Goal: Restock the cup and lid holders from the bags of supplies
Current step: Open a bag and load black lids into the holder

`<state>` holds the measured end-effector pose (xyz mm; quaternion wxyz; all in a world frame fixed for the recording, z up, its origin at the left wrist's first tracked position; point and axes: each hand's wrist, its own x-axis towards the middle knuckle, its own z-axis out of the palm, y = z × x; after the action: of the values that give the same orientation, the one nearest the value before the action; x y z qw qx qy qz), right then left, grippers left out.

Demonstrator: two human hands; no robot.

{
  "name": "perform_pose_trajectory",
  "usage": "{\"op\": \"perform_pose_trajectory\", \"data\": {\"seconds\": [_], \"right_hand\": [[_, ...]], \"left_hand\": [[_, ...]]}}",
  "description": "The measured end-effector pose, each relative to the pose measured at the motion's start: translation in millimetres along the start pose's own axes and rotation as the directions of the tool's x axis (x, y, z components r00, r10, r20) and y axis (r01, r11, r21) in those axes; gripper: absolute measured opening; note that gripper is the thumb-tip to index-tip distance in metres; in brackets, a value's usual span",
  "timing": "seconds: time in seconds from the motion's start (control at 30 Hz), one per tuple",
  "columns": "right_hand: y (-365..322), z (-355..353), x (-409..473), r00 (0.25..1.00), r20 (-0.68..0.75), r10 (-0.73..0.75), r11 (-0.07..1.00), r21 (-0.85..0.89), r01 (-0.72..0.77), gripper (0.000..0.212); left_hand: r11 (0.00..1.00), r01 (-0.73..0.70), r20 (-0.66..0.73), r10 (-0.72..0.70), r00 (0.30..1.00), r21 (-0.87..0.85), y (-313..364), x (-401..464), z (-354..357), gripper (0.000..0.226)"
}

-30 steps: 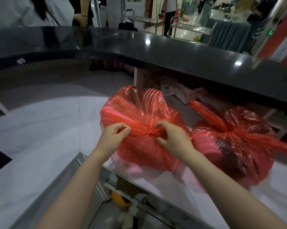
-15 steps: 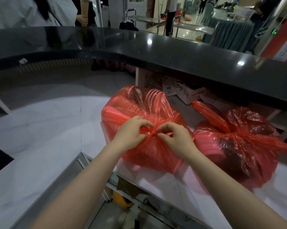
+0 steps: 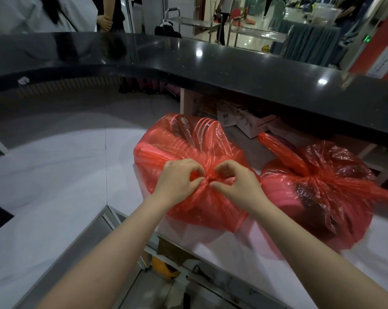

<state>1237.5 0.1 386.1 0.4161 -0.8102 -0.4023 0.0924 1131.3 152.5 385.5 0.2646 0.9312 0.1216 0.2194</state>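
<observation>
Now both hands pinch the knot of the translucent red plastic bag on the white counter. Left hand and right hand each keep a grip clamped on it. Another knotted red bag sits just beside.

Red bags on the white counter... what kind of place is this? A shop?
Probably the staff side of a service counter in a hotel or banquet hall. A raised black countertop fronts the white work counter, cardboard boxes sit stored underneath it, and skirted tables stand in the hall beyond.

A white counter carries two knotted red bags, seemingly side by side.
</observation>
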Motion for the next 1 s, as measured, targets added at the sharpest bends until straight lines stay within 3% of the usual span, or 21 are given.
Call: {"op": "perform_pose_trajectory", "data": {"seconds": [0.1,0.27,0.37,0.43,0.5,0.6,0.7,0.8,0.87,1.0], "right_hand": [[4.6,2.3,-7.3,0.998,0.061,0.001,0.969,-0.246,0.014,0.064],[10.4,-3.9,-8.4,1.000,-0.014,-0.022,0.933,-0.360,0.015,0.034],[14.7,-15.6,-5.9,1.000,-0.031,0.005,0.891,-0.453,-0.018,0.014],[16.3,-20.7,-4.8,0.999,-0.039,0.026,0.878,-0.477,-0.041,0.012],[14.9,-20.5,-4.2,0.999,-0.045,0.013,0.866,-0.499,-0.033,0.014],[10.9,-15.8,-4.9,0.998,-0.064,-0.023,0.880,-0.474,-0.010,0.025],[9.4,-11.2,-5.6,0.997,-0.058,-0.049,0.897,-0.442,0.018,0.025],[10.1,-9.4,-4.0,0.997,-0.074,-0.034,0.915,-0.404,0.001,0.018],[10.1,-9.5,-4.0,0.997,-0.076,-0.030,0.914,-0.406,-0.003,0.021],[18.4,-20.3,-6.6,0.990,-0.136,-0.037,0.862,-0.505,-0.037,0.024]], "left_hand": [[0.999,0.018,0.037,-0.020,0.999,0.050,-2.6,-3.1,5.6,0.004],[1.000,0.019,0.091,-0.020,0.996,0.018,-2.5,-4.7,3.9,0.004],[0.988,0.134,0.033,-0.132,0.991,-0.077,-18.7,-2.2,-8.8,0.010],[0.977,0.185,0.007,-0.185,0.983,-0.109,-31.8,-1.6,-19.0,0.026],[0.983,0.149,0.002,-0.150,0.989,-0.108,-35.4,-2.2,-22.9,0.032],[0.973,0.100,-0.011,-0.105,0.994,-0.208,-33.2,-1.1,-18.1,0.028],[0.951,0.096,0.065,-0.081,0.995,-0.292,-33.1,4.0,-10.4,0.026],[0.986,0.081,0.176,-0.054,0.983,-0.149,-33.8,9.9,1.8,0.048],[0.999,0.042,0.194,-0.040,0.980,-0.008,-35.3,12.6,11.5,0.043],[0.986,0.147,-0.011,-0.146,0.989,0.083,-47.5,14.0,8.3,0.017]]}}
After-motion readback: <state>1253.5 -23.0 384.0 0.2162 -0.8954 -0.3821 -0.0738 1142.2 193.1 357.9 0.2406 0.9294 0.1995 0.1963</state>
